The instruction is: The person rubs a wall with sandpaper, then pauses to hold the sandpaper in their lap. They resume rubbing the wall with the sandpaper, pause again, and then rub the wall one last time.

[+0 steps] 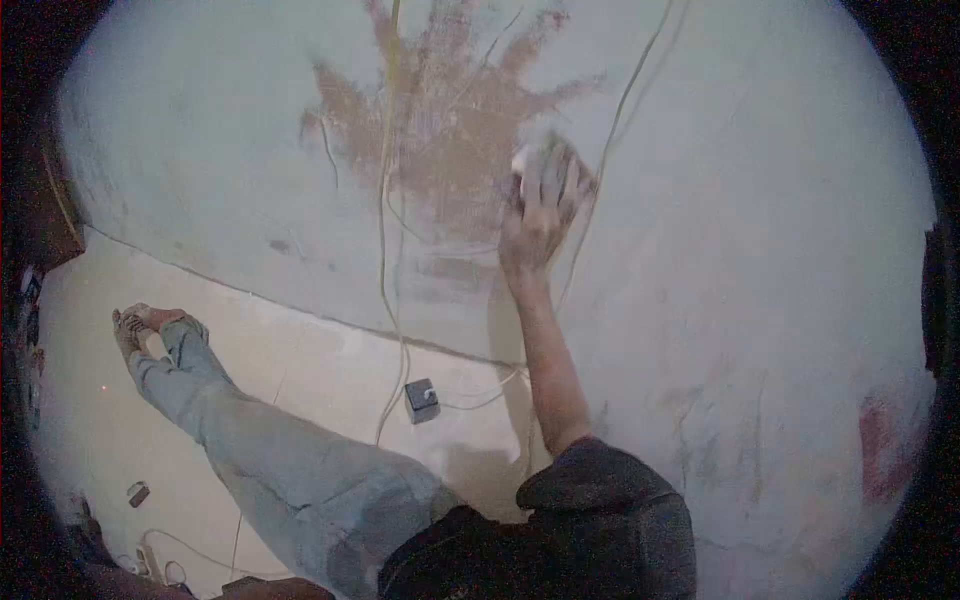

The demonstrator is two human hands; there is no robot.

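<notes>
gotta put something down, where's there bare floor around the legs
The widest bare floor lies between the trousers and the foot of the wall, from the feet to the hanging cable. Another patch lies between the trousers and the small dark object. It gets crowded where that cable passes the black box, and lower left, by a cord.

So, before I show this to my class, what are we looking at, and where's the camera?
There is no machine here, just a person working barehanded. The single picture comes from a camera worn on their head, looking forward and down. Their right hand holds a pale thing, too blurred to name, at the wall beside a brown patch. The left hand is out of view. On the floor, near the outstretched legs, lies a black box with a cable.
</notes>
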